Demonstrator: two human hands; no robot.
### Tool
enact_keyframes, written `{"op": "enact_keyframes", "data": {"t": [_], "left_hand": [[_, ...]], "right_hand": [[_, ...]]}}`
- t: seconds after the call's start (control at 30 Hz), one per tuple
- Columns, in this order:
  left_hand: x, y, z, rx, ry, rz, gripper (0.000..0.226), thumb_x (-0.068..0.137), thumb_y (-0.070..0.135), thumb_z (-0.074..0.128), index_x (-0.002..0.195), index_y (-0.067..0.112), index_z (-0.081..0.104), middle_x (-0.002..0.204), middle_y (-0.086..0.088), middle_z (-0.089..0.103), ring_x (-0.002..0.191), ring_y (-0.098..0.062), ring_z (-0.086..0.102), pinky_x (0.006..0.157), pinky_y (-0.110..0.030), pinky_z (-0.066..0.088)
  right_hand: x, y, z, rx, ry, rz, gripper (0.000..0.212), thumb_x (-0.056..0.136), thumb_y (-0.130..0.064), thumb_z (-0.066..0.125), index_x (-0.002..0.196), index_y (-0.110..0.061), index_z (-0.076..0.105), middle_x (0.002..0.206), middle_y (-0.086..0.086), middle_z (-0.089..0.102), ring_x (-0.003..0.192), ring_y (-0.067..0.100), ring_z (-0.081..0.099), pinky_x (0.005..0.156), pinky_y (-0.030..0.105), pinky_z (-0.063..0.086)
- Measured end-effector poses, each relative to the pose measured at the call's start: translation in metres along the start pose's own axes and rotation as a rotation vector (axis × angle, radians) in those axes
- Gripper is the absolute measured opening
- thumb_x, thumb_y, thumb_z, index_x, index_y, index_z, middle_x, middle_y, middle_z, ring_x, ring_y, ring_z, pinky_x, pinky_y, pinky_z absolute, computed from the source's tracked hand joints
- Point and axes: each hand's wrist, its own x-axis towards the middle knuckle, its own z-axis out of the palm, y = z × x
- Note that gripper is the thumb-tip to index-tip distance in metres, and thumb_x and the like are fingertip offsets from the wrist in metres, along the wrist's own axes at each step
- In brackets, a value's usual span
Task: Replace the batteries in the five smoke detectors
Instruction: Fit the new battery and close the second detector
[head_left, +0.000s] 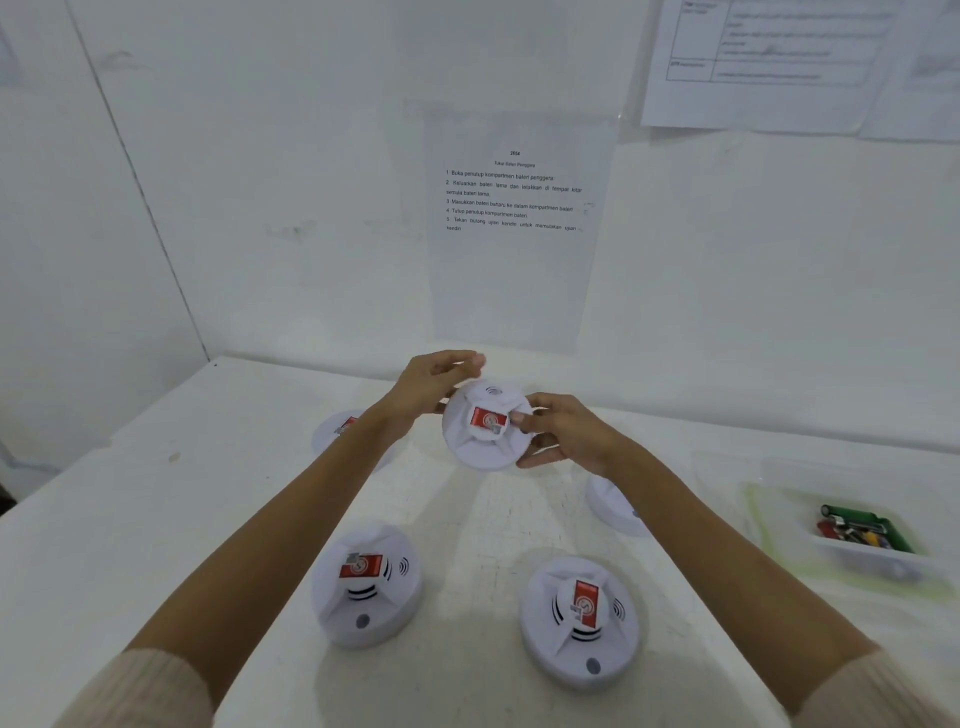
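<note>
held detector (485, 434): round white plastic disc, smooth, raised ribs running in to a central hub. Red rectangular label on the hub, small arc slots near its top edge. It is off the table, face tilted toward the camera, between both hands.

left hand (434, 384): fingers curled over the upper-left rim, gripping it.
right hand (563, 434): thumb on the face just beside the red label, fingers wrapped under the right rim, gripping it.

4 more units lie on the table (156, 493), which is white, matte and lightly scuffed:
- near-left detector (366, 584), below the grip: face up, domed, red label, curved slots, 1 small grey round button at the near edge.
- near-right detector (579, 618), below the grip: same build, label turned upright.
- far-left detector (335, 428), left of the grip: mostly hidden behind the left forearm, only rim and a bit of red show.
- right-side detector (610, 506), below-right of the grip: behind the right forearm, only a white arc shows.

Well right of the grip: translucent rectangular plastic tray (883, 564) holding cylindrical batteries (857, 527), green, red and yellow. Blurred, count unreadable.

Beyond the grip, on the white wall: instruction sheet (514, 208) with 5 numbered lines. Up-right: gridded sheets (769, 52), blurred.

Cream ribbed-knit sleeves (145, 691) at both bottom corners.
</note>
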Motion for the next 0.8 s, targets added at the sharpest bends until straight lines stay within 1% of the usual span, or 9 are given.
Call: {"op": "enact_keyframes", "data": {"t": [0.07, 0.17, 0.23, 0.3, 0.4, 0.5, 0.6, 0.73, 0.8], "left_hand": [[-0.003, -0.001, -0.001, -0.050, -0.014, -0.008, 0.032, 0.090, 0.036, 0.056, 0.119, 0.023, 0.055, 0.118, -0.002, 0.060, 0.102, -0.018, 0.060, 0.070, -0.020, 0.051], [-0.008, -0.002, 0.000, -0.010, -0.087, 0.005, 0.052, 0.086, 0.032, 0.062, 0.134, 0.030, 0.043, 0.122, 0.003, 0.054, 0.106, -0.014, 0.057, 0.074, -0.021, 0.051], [-0.011, -0.005, 0.005, 0.033, -0.155, 0.051, 0.065, 0.084, 0.024, 0.067, 0.140, 0.033, 0.035, 0.123, 0.010, 0.050, 0.102, -0.007, 0.059, 0.075, -0.020, 0.052], [-0.012, -0.008, 0.010, 0.016, -0.169, 0.104, 0.070, 0.083, 0.016, 0.068, 0.142, 0.029, 0.032, 0.122, 0.017, 0.050, 0.099, -0.002, 0.059, 0.072, -0.018, 0.054], [-0.009, -0.008, 0.012, 0.001, -0.133, 0.144, 0.073, 0.081, 0.007, 0.069, 0.143, 0.022, 0.033, 0.125, 0.014, 0.051, 0.104, -0.007, 0.057, 0.071, -0.011, 0.051], [-0.005, -0.010, 0.013, 0.075, -0.139, 0.183, 0.082, 0.075, 0.004, 0.074, 0.143, 0.021, 0.032, 0.129, 0.009, 0.047, 0.107, -0.010, 0.054, 0.072, -0.007, 0.049], [-0.003, -0.013, 0.012, 0.075, -0.119, 0.225, 0.086, 0.070, 0.003, 0.077, 0.142, 0.023, 0.034, 0.129, 0.007, 0.050, 0.110, -0.012, 0.054, 0.077, -0.009, 0.049], [-0.001, -0.013, 0.011, 0.064, -0.140, 0.280, 0.079, 0.072, -0.001, 0.075, 0.136, 0.026, 0.037, 0.128, 0.004, 0.051, 0.110, -0.012, 0.055, 0.082, -0.013, 0.050], [0.001, -0.013, 0.012, 0.103, -0.158, 0.310, 0.077, 0.073, -0.001, 0.074, 0.134, 0.026, 0.037, 0.129, 0.003, 0.051, 0.110, -0.011, 0.055, 0.082, -0.012, 0.049]], "right_hand": [[0.002, 0.004, 0.000, 0.216, 0.064, 0.038, 0.025, 0.091, -0.014, 0.056, 0.112, -0.001, 0.054, 0.103, 0.013, 0.062, 0.079, 0.025, 0.066, 0.068, 0.033, 0.059], [0.005, 0.006, 0.003, 0.481, 0.137, 0.023, 0.013, 0.091, -0.005, 0.052, 0.104, -0.003, 0.054, 0.105, 0.013, 0.058, 0.083, 0.027, 0.064, 0.070, 0.035, 0.059], [0.008, 0.008, 0.003, 0.558, 0.165, -0.017, 0.036, 0.089, 0.001, 0.054, 0.122, -0.007, 0.043, 0.116, 0.014, 0.055, 0.088, 0.029, 0.063, 0.072, 0.038, 0.058], [0.008, 0.010, 0.002, 0.457, 0.174, -0.077, 0.057, 0.088, -0.003, 0.057, 0.134, -0.023, 0.030, 0.124, 0.011, 0.051, 0.094, 0.030, 0.062, 0.075, 0.039, 0.057], [0.005, 0.009, 0.002, 0.212, 0.123, -0.142, 0.062, 0.089, -0.011, 0.059, 0.134, -0.039, 0.027, 0.131, 0.002, 0.049, 0.106, 0.029, 0.060, 0.081, 0.039, 0.056], [0.003, 0.004, 0.000, 0.136, 0.154, -0.175, 0.064, 0.083, -0.008, 0.065, 0.133, -0.033, 0.032, 0.132, 0.009, 0.049, 0.103, 0.029, 0.061, 0.079, 0.039, 0.057], [0.001, -0.001, -0.002, 0.031, 0.200, -0.174, 0.068, 0.078, -0.007, 0.071, 0.131, -0.026, 0.032, 0.126, 0.014, 0.048, 0.105, 0.031, 0.059, 0.079, 0.039, 0.056], [0.003, -0.001, 0.000, -0.135, 0.210, -0.270, 0.075, 0.075, -0.006, 0.073, 0.135, -0.026, 0.033, 0.123, 0.002, 0.049, 0.108, 0.023, 0.055, 0.074, 0.031, 0.057], [0.007, 0.002, 0.001, -0.200, 0.243, -0.308, 0.079, 0.075, -0.004, 0.073, 0.140, -0.018, 0.031, 0.130, 0.003, 0.047, 0.115, 0.020, 0.050, 0.086, 0.035, 0.053]]}}
